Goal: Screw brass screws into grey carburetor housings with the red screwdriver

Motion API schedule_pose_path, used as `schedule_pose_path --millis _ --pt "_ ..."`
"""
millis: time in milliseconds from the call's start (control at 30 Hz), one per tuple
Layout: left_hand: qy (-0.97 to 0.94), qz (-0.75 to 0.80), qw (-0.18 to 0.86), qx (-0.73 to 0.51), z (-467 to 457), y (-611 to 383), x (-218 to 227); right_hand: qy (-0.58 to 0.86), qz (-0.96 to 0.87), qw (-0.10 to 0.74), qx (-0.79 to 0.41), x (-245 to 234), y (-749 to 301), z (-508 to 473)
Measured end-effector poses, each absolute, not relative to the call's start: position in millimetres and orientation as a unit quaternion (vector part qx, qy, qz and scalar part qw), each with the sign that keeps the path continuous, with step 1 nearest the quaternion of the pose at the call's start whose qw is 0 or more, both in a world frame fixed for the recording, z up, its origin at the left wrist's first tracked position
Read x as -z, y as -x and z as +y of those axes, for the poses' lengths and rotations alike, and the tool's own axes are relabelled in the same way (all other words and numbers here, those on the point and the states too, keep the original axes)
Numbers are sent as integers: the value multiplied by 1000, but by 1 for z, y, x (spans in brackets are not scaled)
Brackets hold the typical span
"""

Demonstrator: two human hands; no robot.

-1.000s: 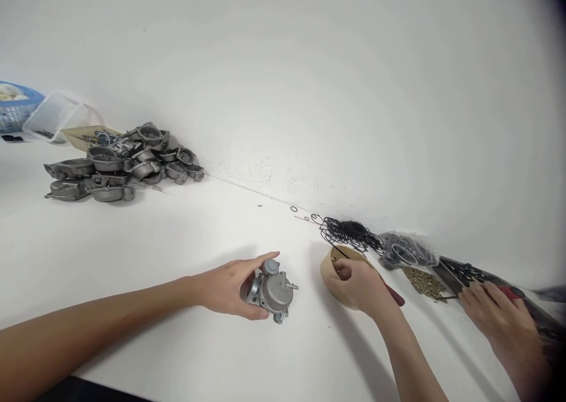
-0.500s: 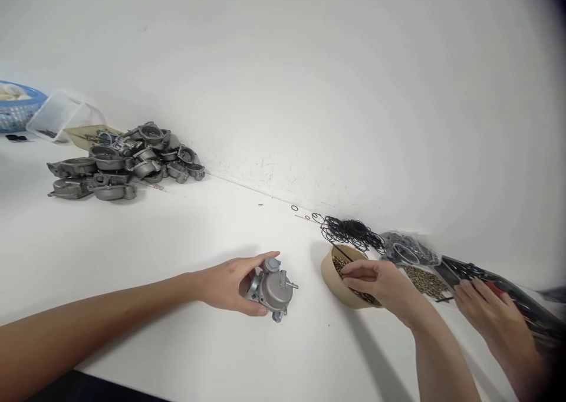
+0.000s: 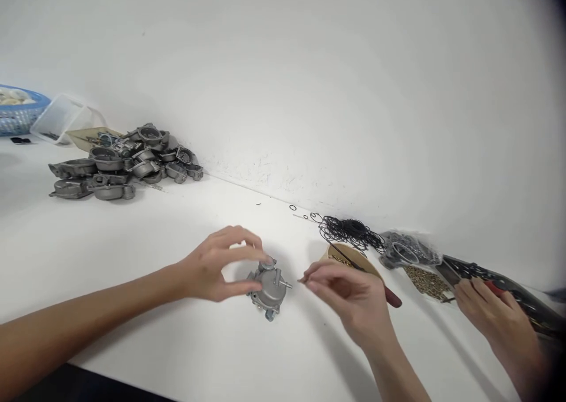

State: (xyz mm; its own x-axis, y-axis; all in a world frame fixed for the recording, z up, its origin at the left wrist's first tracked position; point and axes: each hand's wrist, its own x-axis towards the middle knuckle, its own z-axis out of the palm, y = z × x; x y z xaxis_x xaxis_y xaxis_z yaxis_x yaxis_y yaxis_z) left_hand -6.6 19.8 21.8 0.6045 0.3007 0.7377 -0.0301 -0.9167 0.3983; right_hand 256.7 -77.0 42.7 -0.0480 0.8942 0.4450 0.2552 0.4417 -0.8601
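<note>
A small grey metal carburetor point(image 3: 269, 290) rests on the white table point(image 3: 132, 243). My left hand point(image 3: 216, 266) grips it from the left, fingertips curled over its top cap. My right hand point(image 3: 349, 296) hovers just right of it, thumb and forefinger pinched on a tiny piece I cannot make out, pointed toward the carburetor. Behind my right hand stands a tan bowl point(image 3: 340, 253) of small brass parts with a red-handled tool point(image 3: 391, 297) lying across it.
A pile of grey cast metal covers point(image 3: 124, 163) lies at the back left, with a clear tub point(image 3: 62, 119) and a blue basket point(image 3: 17, 107) beyond. Black O-rings point(image 3: 349, 232) and loose brass parts point(image 3: 427, 282) lie along the wall. Another person's hand point(image 3: 495, 319) works at the right edge.
My right hand left the tan bowl and moved left toward the carburetor with something pinched in its fingertips. My left hand shifted its grip, fingers now arched over the carburetor's top.
</note>
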Motion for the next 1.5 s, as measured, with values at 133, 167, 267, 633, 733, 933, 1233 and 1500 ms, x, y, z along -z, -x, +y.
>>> schedule_pose_path --millis 133,167,267,633,733,933,1233,1500 --pt "-873 7 194 -448 -11 -2 -23 351 -760 482 -258 -39 -225 -92" --pt "-871 3 223 -439 -17 -3 -21 337 -775 473 -247 -38 -221 -94" --pt "-850 37 357 -386 -25 -5 -17 315 -795 463 -233 -33 -217 -96" --pt "-675 196 661 -262 -31 -7 -12 306 -797 481 -199 -28 -219 -94" --pt "-683 203 646 -272 -33 -7 -17 298 -796 497 -174 -31 -219 -94" --pt "-761 198 549 -284 -30 -6 -16 319 -792 505 -128 -30 -226 -90" --pt "-955 -90 139 -245 -57 -9 23 384 -763 520 -1 -29 -252 -82" --pt "-968 -60 62 -237 -65 -21 22 529 -711 462 -37 -28 -258 -68"
